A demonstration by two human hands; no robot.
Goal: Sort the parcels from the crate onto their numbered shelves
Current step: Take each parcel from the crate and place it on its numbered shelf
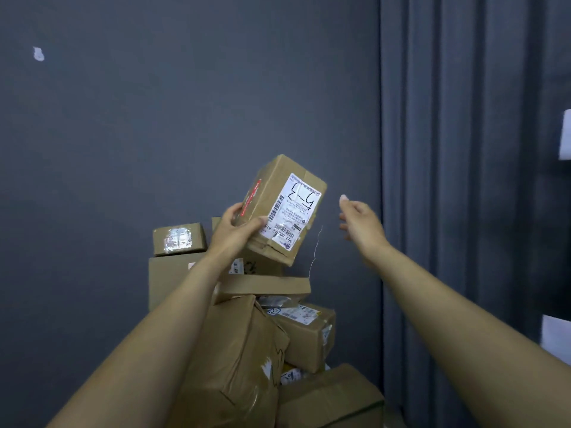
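While facing a dark grey wall [123, 134], gripping in the left hand [235, 230] the lower end of a tilted brown cardboard parcel [282, 208], white-labelled, above heaped brown cardboard boxes [244, 350]; holding the right hand [360, 225] just beside it, fingers loosely spread, before a grey pleated curtain [463, 180].

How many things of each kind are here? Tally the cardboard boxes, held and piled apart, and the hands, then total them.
held cardboard parcel: 1
piled cardboard boxes that show plainly: 7
hands, left hand and right hand: 2
Total: 10. The smaller packets wedged in the pile are too hidden to count.
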